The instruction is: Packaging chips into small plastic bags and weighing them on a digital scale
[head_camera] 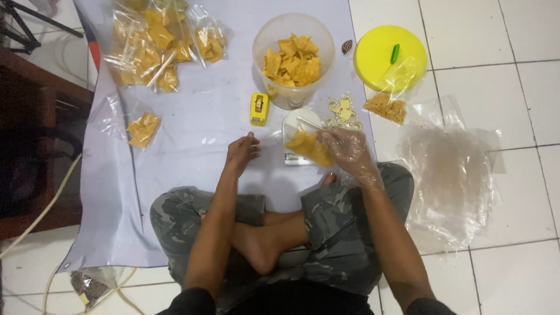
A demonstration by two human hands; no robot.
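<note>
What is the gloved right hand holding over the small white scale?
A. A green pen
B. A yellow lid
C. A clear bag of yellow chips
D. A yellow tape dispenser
C: the right hand, in a thin plastic glove, grips a clear bag of yellow chips just above the small white scale.

Chips (294,58) golden-yellow – lid (382,49) bright yellow – trousers (344,227) grey camouflage – mat (192,116) pale lilac.

Pale mat (192,192) on white tiled floor (513,76)
On mat: chip tub (293,58), bagged chips (157,41), scale (294,131); yellow lid (379,46) on tiles.
</note>
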